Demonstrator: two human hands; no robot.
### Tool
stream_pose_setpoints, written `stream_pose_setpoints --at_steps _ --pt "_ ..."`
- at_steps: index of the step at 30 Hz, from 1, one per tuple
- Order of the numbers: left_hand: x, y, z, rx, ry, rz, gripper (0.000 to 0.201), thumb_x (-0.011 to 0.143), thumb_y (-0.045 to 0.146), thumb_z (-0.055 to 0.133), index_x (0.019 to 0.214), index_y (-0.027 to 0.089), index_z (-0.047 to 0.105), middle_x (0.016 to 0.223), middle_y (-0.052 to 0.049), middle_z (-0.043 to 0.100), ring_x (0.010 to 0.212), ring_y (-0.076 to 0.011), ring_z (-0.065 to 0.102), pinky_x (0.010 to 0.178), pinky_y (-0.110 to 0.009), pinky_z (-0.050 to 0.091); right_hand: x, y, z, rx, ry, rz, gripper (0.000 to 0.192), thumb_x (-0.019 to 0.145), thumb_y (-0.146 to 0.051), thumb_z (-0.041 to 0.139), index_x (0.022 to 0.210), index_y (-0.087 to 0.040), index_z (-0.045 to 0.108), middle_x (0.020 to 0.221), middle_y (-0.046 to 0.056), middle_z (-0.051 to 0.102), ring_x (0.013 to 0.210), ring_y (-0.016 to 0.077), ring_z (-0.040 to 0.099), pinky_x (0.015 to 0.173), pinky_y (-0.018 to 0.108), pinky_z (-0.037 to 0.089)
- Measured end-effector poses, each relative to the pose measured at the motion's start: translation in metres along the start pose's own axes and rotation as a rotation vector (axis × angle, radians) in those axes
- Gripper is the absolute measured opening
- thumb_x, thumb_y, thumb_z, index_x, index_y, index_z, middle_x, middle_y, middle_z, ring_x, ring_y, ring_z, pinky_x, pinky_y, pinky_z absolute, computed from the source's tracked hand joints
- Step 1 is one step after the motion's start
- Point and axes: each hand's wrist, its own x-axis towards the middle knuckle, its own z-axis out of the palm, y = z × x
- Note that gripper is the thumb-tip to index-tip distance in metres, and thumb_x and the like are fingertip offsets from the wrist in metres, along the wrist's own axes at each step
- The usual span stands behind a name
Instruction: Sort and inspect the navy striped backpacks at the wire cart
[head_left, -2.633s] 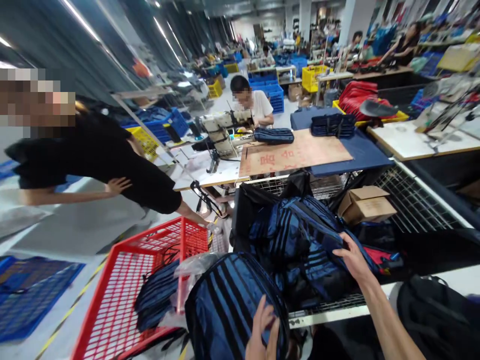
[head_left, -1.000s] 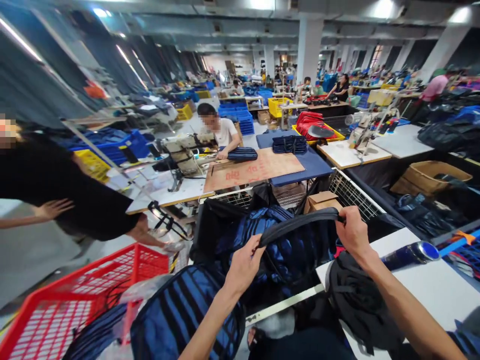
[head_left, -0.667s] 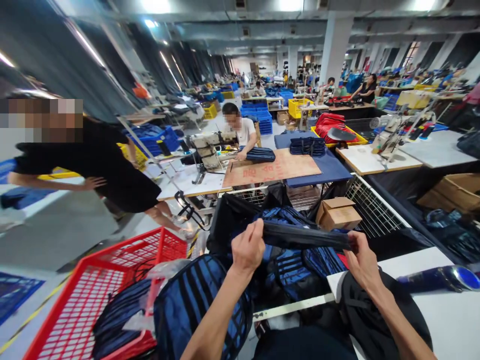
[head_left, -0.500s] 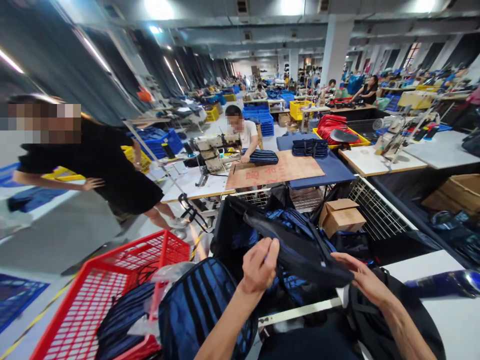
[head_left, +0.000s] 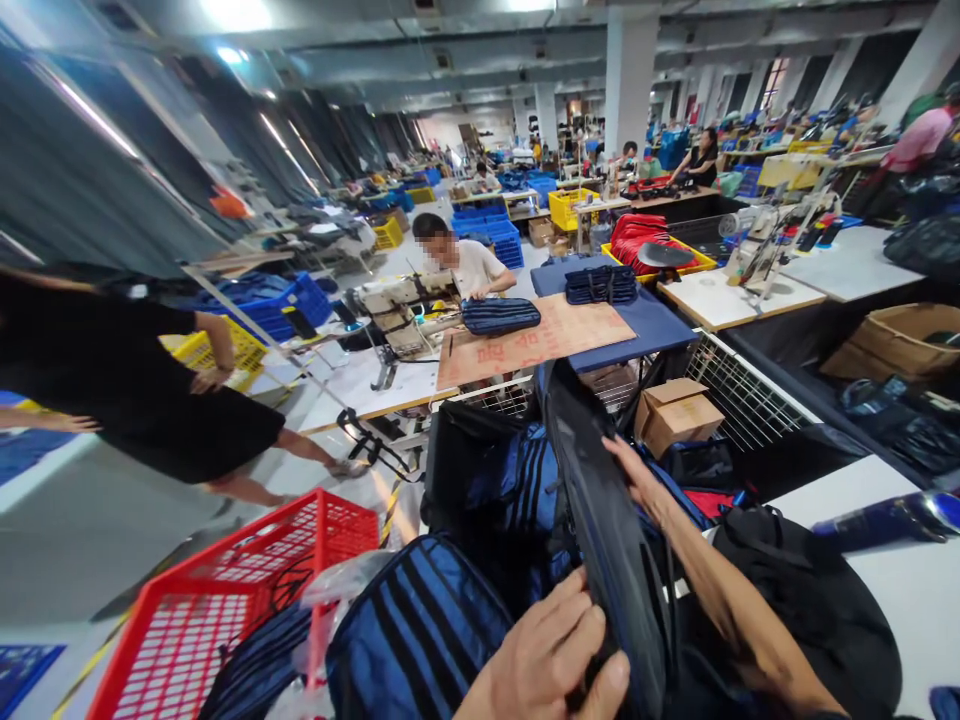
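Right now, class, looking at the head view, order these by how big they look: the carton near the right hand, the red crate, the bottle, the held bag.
1. Red crate
2. Held bag
Carton and bottle look too alike in size to rank.

"Any writing you can read?"

"None with certainty. The brown board [head_left: 577, 325] on the surface [head_left: 409, 375] has red characters [head_left: 493, 355], though."

"What sort?"

"Large and blocky, Chinese by the look of them, spread along the middle of the board."

"Can you make out even one?"

"No. They're slanted away from the camera, and the strokes blur together, so I can't name one or say how many there are."

"On the board itself, then?"

"Yes, straight on its upper face, bright against the brown."
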Motion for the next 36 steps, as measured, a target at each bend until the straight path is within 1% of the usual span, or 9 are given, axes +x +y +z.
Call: stream_pose_setpoints --at_steps 2,4,8,12,18,25,30,34,36 --pt "-0.022 -0.011 -0.007 -0.087 0.042 -0.191 0.029 0.102 0.017 0.067 0.126 0.031 0.074 0.101 -0.004 0.084 0.09 -0.0212 0.083 0.113 -0.049 0.066 0.026 -0.028 -0.008 -0.057 0.154 -0.062 0.062 0.089 -0.065 0.081 0.132 -0.02 0.077 0.14 0.013 0.079 0.136 0.0341 0.068 0.112 0.044 0.055" --pt "-0.037 -0.024 -0.013 -0.25 0.266 -0.522 0.02 0.102 0.027 0.073 0.121 0.032 0.076 0.127 -0.007 0.082 0.107 -0.0244 0.083 0.108 -0.045 0.068 0.035 -0.052 -0.016 -0.112 0.283 -0.153 0.071 0.091 -0.071 0.073 0.138 -0.018 0.074 0.15 0.015 0.073 0.147 0.0351 0.06 0.12 0.043 0.048" --pt "-0.027 -0.05 -0.021 -0.486 0.668 -0.915 0.064 0.1 0.062 0.073 0.154 0.033 0.056 0.166 -0.013 0.058 0.143 -0.034 0.066 0.116 -0.05 0.06 0.005 -0.064 -0.013 -0.257 0.34 -0.381 0.069 0.095 -0.074 0.064 0.132 -0.018 0.077 0.143 0.014 0.077 0.142 0.0356 0.061 0.12 0.045 0.046" --pt "-0.006 -0.083 -0.023 -0.049 0.618 -0.808 0.089 0.09 0.058 0.087 0.164 0.029 0.046 0.162 -0.014 0.058 0.155 -0.0335 0.053 0.132 -0.053 0.04 -0.047 -0.038 -0.004 -0.46 0.348 -0.616 0.055 0.103 -0.066 0.06 0.125 -0.02 0.081 0.134 0.014 0.08 0.133 0.0338 0.068 0.117 0.048 0.049" --pt "-0.015 -0.114 -0.005 0.435 0.784 -0.577 0.021 0.108 0.038 0.068 0.122 0.025 0.076 0.116 -0.008 0.074 0.11 -0.0235 0.074 0.102 -0.041 0.061 -0.091 -0.033 -0.019 -0.674 0.264 -0.696 0.051 0.107 -0.055 0.064 0.149 -0.026 0.07 0.144 0.012 0.076 0.133 0.0318 0.07 0.116 0.049 0.053" --pt "-0.032 -0.107 -0.004 0.436 0.613 -0.443 0.021 0.107 0.031 0.071 0.123 0.029 0.084 0.105 -0.005 0.076 0.096 -0.0195 0.076 0.089 -0.032 0.065 -0.102 -0.047 -0.04 -0.912 0.043 -1.042 0.034 0.109 -0.036 0.069 0.143 -0.034 0.076 0.126 0.005 0.082 0.112 0.0234 0.079 0.102 0.036 0.062" --pt "-0.053 -0.096 -0.008 0.171 0.464 -0.749 0.024 0.104 0.035 0.066 0.11 0.026 0.087 0.103 -0.006 0.083 0.098 -0.0232 0.078 0.092 -0.034 0.063 -0.107 -0.043 -0.057 -0.968 -0.188 -0.897 0.028 0.112 -0.047 0.064 0.114 -0.028 0.085 0.098 0.004 0.084 0.086 0.0213 0.079 0.082 0.031 0.06" --pt "-0.066 -0.072 -0.01 -0.24 0.282 -1.136 0.033 0.092 0.05 0.079 0.077 0.021 0.081 0.077 -0.003 0.075 0.076 -0.02 0.067 0.072 -0.029 0.052 -0.111 -0.05 -0.066 -0.906 -0.539 -0.403 0.061 0.108 -0.067 0.06 0.066 -0.023 0.069 0.065 -0.001 0.062 0.059 0.0156 0.053 0.059 0.029 0.042" --pt "-0.072 -0.054 -0.009 -0.53 0.233 -1.26 0.055 0.083 0.066 0.086 0.061 0.018 0.069 0.059 0.001 0.058 0.06 -0.0143 0.05 0.059 -0.026 0.039 -0.111 -0.054 -0.07 -0.739 -0.555 -0.132 0.069 0.099 -0.074 0.069 0.056 -0.022 0.058 0.061 -0.002 0.055 0.058 0.0145 0.045 0.057 0.029 0.039"
